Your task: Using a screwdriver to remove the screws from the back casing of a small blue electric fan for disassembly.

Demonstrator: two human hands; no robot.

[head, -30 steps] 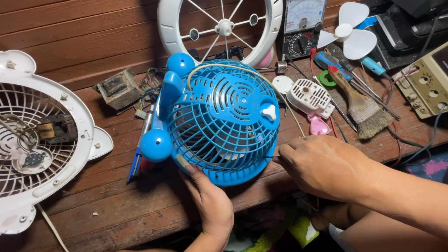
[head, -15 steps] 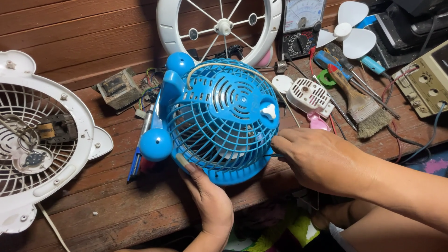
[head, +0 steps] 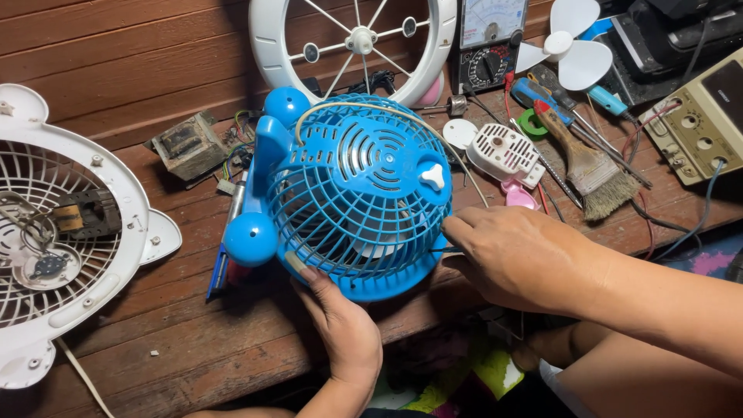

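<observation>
Your left hand [head: 340, 329] props the blue fan [head: 356, 197] from beneath, fingers curled on its lower rim. Your right hand [head: 522, 255] pinches a thin tool at the fan's right edge. Behind the fan stand a white guard ring [head: 267, 39] and a multimeter [head: 487, 42].

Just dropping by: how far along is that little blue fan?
The blue fan lies on the wooden bench, its grille in place. The left hand steadies its lower rim; the right hand pokes a thin tool into its side. A loose white blade lies behind it.
</observation>
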